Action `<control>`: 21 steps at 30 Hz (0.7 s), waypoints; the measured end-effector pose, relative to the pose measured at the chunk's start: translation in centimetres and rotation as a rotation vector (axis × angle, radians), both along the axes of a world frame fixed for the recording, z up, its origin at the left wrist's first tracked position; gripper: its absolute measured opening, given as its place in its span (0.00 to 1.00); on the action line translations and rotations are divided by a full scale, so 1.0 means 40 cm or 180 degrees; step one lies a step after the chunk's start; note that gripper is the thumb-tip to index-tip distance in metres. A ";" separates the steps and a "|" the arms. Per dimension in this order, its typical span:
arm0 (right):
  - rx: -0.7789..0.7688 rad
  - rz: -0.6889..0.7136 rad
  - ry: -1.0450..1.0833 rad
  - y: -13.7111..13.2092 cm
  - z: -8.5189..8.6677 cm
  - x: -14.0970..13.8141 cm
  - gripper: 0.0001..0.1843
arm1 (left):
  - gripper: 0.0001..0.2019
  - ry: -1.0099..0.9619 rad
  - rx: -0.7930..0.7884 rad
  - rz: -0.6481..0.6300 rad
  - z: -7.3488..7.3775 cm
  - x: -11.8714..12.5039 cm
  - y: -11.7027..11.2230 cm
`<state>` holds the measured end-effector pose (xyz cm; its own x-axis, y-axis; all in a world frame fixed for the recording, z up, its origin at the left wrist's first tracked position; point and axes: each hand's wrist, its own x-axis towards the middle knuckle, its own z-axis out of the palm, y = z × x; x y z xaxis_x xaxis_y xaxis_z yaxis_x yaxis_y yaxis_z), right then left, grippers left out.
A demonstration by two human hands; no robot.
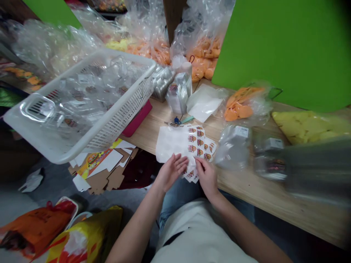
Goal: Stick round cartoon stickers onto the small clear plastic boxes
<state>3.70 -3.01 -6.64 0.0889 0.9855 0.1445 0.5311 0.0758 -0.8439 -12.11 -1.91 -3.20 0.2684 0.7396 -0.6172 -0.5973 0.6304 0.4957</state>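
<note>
Pale shirt fabric (203,237) lay nearest, and beyond it, at the table's (246,188) edge, the sticker sheets (192,139) looked light, floppy, easily creased, best gripped by blank margins, the right hand (207,177) pinching white paper (191,162), the left hand (173,168) spread loosely.

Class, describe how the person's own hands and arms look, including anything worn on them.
The left hand and right hand are gloveless; no ring or watch can be made out. No sleeve covers the visible forearms. The top is pale.
</note>
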 end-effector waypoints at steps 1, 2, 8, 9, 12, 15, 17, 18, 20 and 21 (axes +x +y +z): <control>0.0202 0.0013 -0.0080 -0.012 0.014 0.007 0.13 | 0.20 0.0259 0.0014 0.0156 0.007 0.007 0.008; 0.0456 0.0020 -0.0173 -0.025 0.029 0.017 0.13 | 0.21 0.0481 0.0057 0.0149 0.016 0.015 0.012; 0.1260 0.0463 -0.0493 -0.088 0.127 0.108 0.27 | 0.25 0.0752 0.0982 -0.0600 0.114 0.108 -0.004; 0.1148 0.0536 -0.0417 -0.092 0.142 0.124 0.28 | 0.25 0.0842 0.1096 -0.0558 0.128 0.127 -0.005; 0.0547 0.0281 0.0374 -0.090 0.184 0.174 0.32 | 0.23 0.0914 0.1357 -0.0561 0.149 0.187 -0.011; -0.0215 -0.0130 0.1038 -0.065 0.217 0.234 0.24 | 0.21 0.1003 0.1573 -0.0702 0.144 0.241 -0.023; -0.0348 -0.0451 0.0988 -0.033 0.231 0.279 0.16 | 0.22 0.1425 0.1843 -0.0768 0.134 0.269 -0.021; -0.0282 -0.0657 0.0948 -0.013 0.236 0.302 0.14 | 0.23 0.1754 0.2077 -0.0749 0.128 0.280 -0.013; -0.0178 -0.0880 0.1011 0.030 0.240 0.340 0.17 | 0.27 0.2402 0.2733 -0.0659 0.112 0.299 0.017; -0.0229 -0.0845 0.1083 0.052 0.241 0.354 0.19 | 0.29 0.2607 0.3071 -0.0661 0.104 0.307 0.037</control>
